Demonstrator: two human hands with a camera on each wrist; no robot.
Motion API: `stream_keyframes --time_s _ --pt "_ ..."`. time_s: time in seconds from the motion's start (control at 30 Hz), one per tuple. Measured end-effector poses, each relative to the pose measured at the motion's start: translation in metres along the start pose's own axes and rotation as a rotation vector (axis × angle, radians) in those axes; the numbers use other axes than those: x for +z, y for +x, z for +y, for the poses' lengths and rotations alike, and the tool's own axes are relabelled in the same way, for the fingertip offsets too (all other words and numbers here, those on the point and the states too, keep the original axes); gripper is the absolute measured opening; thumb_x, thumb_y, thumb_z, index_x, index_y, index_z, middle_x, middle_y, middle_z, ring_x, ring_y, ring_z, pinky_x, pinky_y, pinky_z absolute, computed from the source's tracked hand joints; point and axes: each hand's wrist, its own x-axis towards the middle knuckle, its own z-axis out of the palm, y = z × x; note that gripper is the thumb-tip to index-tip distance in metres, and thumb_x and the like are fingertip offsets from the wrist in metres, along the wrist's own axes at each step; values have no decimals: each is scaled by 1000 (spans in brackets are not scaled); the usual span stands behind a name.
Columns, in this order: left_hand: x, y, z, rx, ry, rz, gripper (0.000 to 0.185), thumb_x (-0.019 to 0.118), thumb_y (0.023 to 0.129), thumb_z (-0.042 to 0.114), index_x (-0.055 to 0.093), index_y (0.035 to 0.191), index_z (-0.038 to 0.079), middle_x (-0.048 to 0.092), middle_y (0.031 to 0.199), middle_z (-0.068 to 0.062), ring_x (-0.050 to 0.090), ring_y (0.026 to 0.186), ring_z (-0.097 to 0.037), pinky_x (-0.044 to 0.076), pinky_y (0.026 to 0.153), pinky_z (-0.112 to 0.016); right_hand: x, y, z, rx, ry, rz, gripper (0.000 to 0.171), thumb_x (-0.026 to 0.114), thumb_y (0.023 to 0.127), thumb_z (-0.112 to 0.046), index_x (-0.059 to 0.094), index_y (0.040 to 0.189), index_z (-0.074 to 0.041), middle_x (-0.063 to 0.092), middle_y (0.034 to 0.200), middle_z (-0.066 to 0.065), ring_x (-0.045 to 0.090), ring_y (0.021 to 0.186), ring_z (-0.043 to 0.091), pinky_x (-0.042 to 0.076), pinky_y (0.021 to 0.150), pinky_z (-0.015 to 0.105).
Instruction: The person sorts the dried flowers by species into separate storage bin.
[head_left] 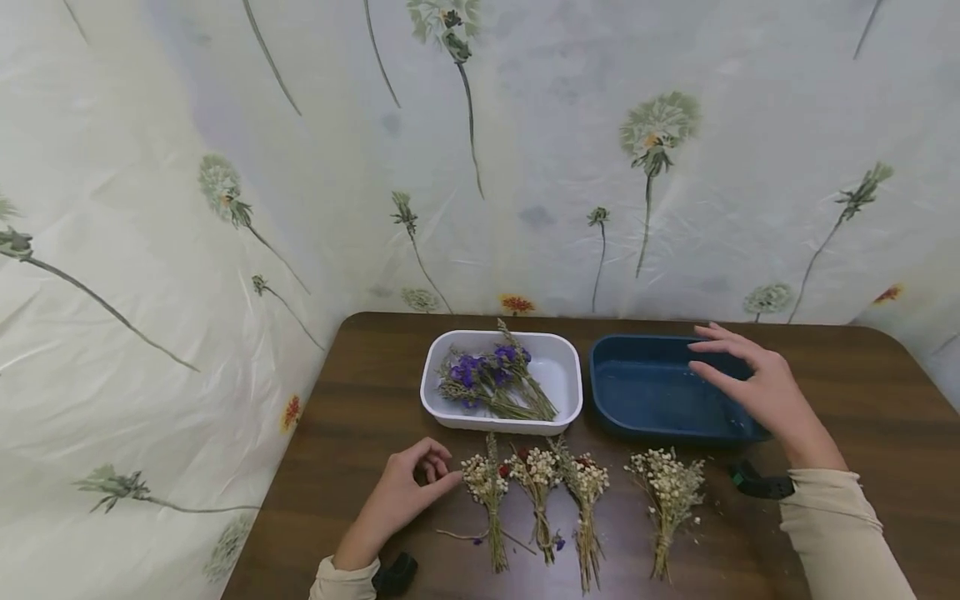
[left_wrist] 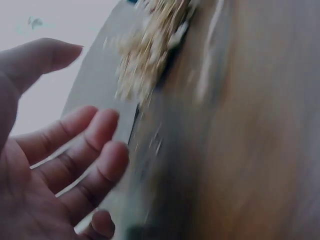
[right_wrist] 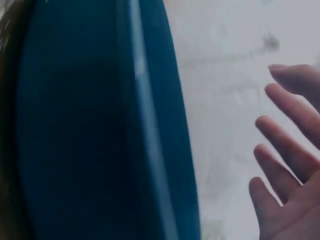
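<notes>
My left hand point(head_left: 405, 492) is beside the leftmost small bunch of dried flowers point(head_left: 487, 487), its fingers loosely bent and nothing in them. That bunch has cream blossoms and lies in a row with others, among them a bunch with red blooms point(head_left: 537, 479), a longer bunch point(head_left: 587, 492) and a separate cream bunch point(head_left: 666, 492) farther right. Over the right part of a dark blue tray point(head_left: 652, 392) my right hand point(head_left: 761, 392) hovers with fingers spread and holding nothing. In the right wrist view, the tray wall point(right_wrist: 150, 120) stands apart from the fingertips point(right_wrist: 262, 122).
A white tray point(head_left: 566, 375) left of the blue one holds purple dried flowers point(head_left: 487, 371). Loose stems point(head_left: 461, 534) and small petals are scattered on the brown wooden table point(head_left: 337, 433). A flower-printed curtain point(head_left: 525, 233) hangs behind and at the left.
</notes>
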Motion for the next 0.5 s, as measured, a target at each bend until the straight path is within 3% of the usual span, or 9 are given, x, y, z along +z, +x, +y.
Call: stream_keyframes --time_s 0.03,0.13,0.27,0.4,0.5 --pt "4 -2 2 2 19 -9 23 82 90 33 71 99 15 68 80 7 58 66 -3 50 65 -21 -3 -4 7 7 7 29 34 79 93 -16 73 127 -14 55 150 -18 34 145 -15 28 100 -2" --pt "14 -8 9 8 87 -10 23 82 89 38 69 89 19 66 75 10 55 61 0 48 60 -19 -13 -19 24 62 22 64 37 77 95 -17 70 131 -11 50 150 -27 33 143 -18 24 101 -4" --pt "28 -13 16 10 212 19 29 81 87 49 68 84 23 63 71 14 51 57 4 47 57 -18 -23 -38 44 184 36 85 46 74 98 -25 64 141 -12 46 157 -22 34 140 -19 27 99 -5" --pt "40 -15 24 -3 371 47 39 78 83 63 63 80 27 57 66 20 47 55 6 49 68 -25 -30 -56 63 258 97 136 53 73 98 -22 58 148 -14 44 161 -18 40 135 -21 34 97 -5" --pt "45 -15 28 -18 448 80 43 79 81 65 59 76 27 51 62 22 43 53 6 47 75 -33 -30 -66 75 297 187 161 57 73 98 -16 54 151 -15 45 160 -20 47 127 -23 40 92 -4"
